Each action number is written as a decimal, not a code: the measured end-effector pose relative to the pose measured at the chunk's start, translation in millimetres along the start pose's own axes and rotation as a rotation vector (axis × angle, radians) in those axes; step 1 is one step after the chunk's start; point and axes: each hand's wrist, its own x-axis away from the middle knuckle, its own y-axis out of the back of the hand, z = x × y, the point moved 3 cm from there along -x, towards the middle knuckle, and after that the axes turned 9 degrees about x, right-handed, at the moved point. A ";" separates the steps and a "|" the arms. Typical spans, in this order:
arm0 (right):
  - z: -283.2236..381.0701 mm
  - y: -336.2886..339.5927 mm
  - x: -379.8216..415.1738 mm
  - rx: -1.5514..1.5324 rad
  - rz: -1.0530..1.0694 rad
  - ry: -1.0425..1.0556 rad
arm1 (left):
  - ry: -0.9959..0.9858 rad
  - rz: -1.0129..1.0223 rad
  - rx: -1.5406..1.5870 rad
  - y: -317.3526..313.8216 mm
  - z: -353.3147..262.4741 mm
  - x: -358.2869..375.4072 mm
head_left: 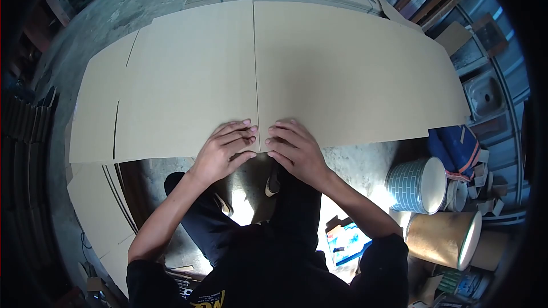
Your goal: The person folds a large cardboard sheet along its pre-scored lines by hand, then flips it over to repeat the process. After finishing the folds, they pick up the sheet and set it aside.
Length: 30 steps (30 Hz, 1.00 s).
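Hands (260, 151) press cardboard sheet (274, 74), lying crosswise.

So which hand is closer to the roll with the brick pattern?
Right. The right hand rests on the cardboard sheet, on the side toward the brick-patterned roll; the left hand lies farther away.

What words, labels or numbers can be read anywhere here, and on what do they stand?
None can be read in full.
Yellow lettering on the person's black shirt: cut off by the picture's edge, unreadable.
Colourful printed packet on the floor: print too blurred to read.
Large flat brown cardboard sheet under the left hand and right hand: no print visible.
Grey brick-pattern roll: pattern only, no words.
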 end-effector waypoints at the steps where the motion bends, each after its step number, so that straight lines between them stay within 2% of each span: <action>1: -0.8 -2.1 1.8 -0.030 -0.012 -0.010 | -0.002 0.003 -0.010 -0.7 0.1 1.0; 15: 0.7 -1.7 -11.4 -0.250 0.004 -0.196 | 0.086 -0.017 -0.002 1.0 2.1 5.5; 30: -4.5 -3.5 -10.0 -0.293 0.008 -0.323 | 0.050 -0.090 -0.024 -3.8 -1.3 1.3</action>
